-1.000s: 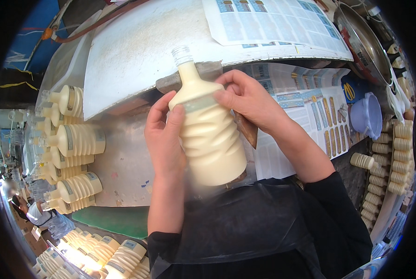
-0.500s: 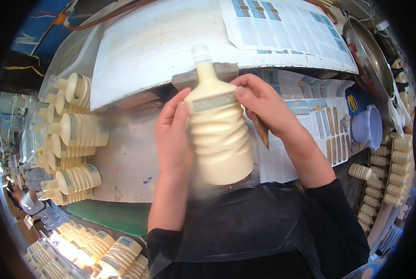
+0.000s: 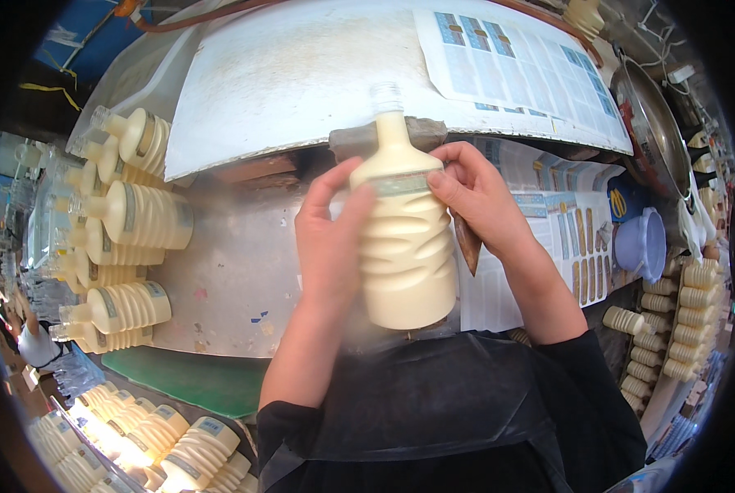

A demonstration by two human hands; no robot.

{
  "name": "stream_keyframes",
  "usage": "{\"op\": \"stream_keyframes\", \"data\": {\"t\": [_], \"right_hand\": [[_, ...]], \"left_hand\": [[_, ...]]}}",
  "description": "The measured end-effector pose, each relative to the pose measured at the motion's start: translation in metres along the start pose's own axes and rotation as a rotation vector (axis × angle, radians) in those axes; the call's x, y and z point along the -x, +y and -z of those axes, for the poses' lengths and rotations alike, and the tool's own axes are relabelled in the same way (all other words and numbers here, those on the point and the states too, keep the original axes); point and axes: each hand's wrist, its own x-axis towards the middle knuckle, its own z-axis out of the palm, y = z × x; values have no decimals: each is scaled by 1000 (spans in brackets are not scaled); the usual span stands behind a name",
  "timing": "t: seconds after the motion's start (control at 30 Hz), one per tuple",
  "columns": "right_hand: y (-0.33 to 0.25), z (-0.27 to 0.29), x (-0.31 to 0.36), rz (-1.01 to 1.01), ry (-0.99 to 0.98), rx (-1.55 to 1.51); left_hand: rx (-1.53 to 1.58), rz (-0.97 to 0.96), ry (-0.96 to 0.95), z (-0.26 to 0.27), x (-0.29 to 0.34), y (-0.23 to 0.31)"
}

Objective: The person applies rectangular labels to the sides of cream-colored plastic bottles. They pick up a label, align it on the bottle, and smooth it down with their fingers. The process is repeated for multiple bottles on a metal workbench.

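Note:
A cream-coloured bottle (image 3: 408,279) with wavy ridges and a transparent threaded neck lies in front of me, its neck pointing away over a grey cloth-like block (image 3: 347,144). Across its shoulder runs a narrow grey-green label (image 3: 402,184). My left hand (image 3: 334,230) is closed along the bottle's left side; its thumb, smeared by motion, presses near the label's left end. At the label's right end rests the thumb of my right hand (image 3: 482,201), fingers curled by the bottle's shoulder. From under that palm sticks a brown pointed tool (image 3: 467,245), its upper part hidden.
Similar bottles (image 3: 149,215) are stacked at the left, more (image 3: 199,452) at lower left and right. Label sheets (image 3: 564,234) lie to the right by a lilac bucket (image 3: 642,246) and a metal pan (image 3: 663,123). A white board (image 3: 301,74) spans the far side.
The bottle and both hands appear slightly further right in the view, which has itself shifted. My left thumb has moved inward onto the bottle's front by the label.

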Motion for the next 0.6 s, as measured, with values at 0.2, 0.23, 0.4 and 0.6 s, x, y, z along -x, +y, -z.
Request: {"op": "stream_keyframes", "data": {"t": [0.2, 0.23, 0.4, 0.6], "right_hand": [[1, 1, 0, 25, 6, 40], [2, 5, 0, 1, -43, -53], [4, 21, 5, -72, -71, -143], [7, 22, 9, -99, -143, -192]], "left_hand": [[-77, -9, -29, 5, 3, -6], [-125, -36, -47, 6, 6, -5], [-416, -160, -123, 10, 23, -6], [-345, -146, -171, 0, 24, -11]]}}
